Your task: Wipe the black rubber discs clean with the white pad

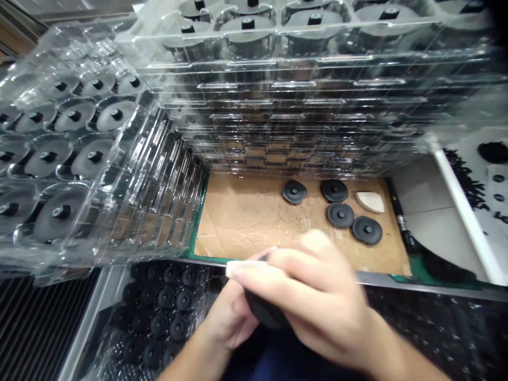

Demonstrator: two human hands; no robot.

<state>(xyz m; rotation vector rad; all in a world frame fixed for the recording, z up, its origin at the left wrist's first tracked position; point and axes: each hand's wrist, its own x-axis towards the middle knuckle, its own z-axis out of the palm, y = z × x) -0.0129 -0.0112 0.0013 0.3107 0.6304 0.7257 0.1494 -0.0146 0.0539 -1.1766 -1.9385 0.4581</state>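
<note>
My left hand (234,317) is closed around a black disc-shaped part (265,309), held low at the front edge of the work surface. Over the same part, my right hand (313,291) is closed and slightly blurred by motion. Something white (237,269) shows at the tip of a right-hand finger; I cannot tell if it is a pad or a finger cover. Beyond my hands, similar black discs with a short central stem, including one disc (294,192) apart from the others, lie on a cardboard sheet (234,211). A white wedge-shaped piece (370,201) lies beside them.
Tall stacks of clear plastic trays rise at the back (278,69) and left (143,174), their top cups holding black discs. Below left is another tray (159,301) of discs. A black pen-like tool (402,225) lies near a white-edged bin (464,211) at right.
</note>
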